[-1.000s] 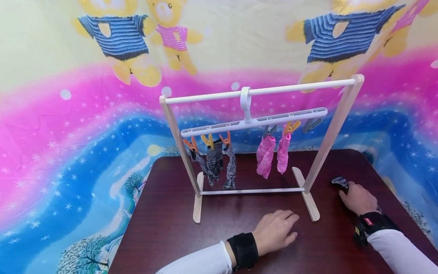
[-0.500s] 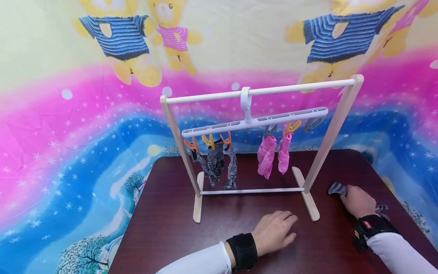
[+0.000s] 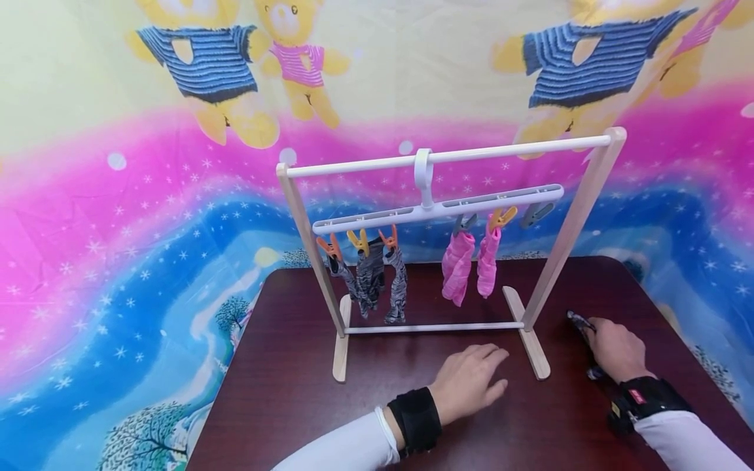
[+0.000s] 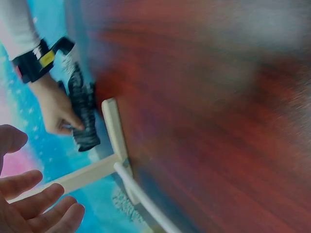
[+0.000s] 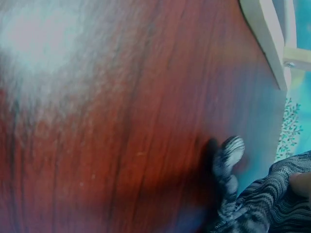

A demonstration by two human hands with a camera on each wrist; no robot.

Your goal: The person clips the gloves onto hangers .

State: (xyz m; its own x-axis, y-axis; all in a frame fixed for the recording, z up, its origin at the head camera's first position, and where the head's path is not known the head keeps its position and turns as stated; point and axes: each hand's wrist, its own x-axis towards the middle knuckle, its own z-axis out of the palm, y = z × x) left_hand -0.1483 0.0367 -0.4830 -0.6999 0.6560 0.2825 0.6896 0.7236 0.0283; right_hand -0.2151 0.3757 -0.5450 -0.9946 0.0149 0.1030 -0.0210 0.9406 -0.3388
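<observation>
At the table's right side my right hand (image 3: 618, 350) pinches a grey-and-black knitted sock (image 3: 580, 322). In the left wrist view the sock (image 4: 83, 109) hangs from thumb and fingers; the right wrist view shows its striped knit (image 5: 257, 199) close up, with one fingertip on it. My left hand (image 3: 468, 386) is over the table in front of the rack, fingers loosely extended and holding nothing. From the white clip hanger (image 3: 432, 210) hang several mottled grey pieces (image 3: 370, 275) on orange and yellow clips. Two pink socks (image 3: 457, 268) hang to their right.
A wooden rack (image 3: 571, 229) with white rods carries the hanger on its top bar. One grey clip (image 3: 536, 213) at the hanger's right end holds nothing. Beneath is the dark wooden table (image 3: 283, 366); a cartoon-bear backdrop (image 3: 377, 78) stands behind.
My right hand has turned and shifted the sock, whose lower end now shows below the fingers. My left hand has moved slightly away from me, toward the rack.
</observation>
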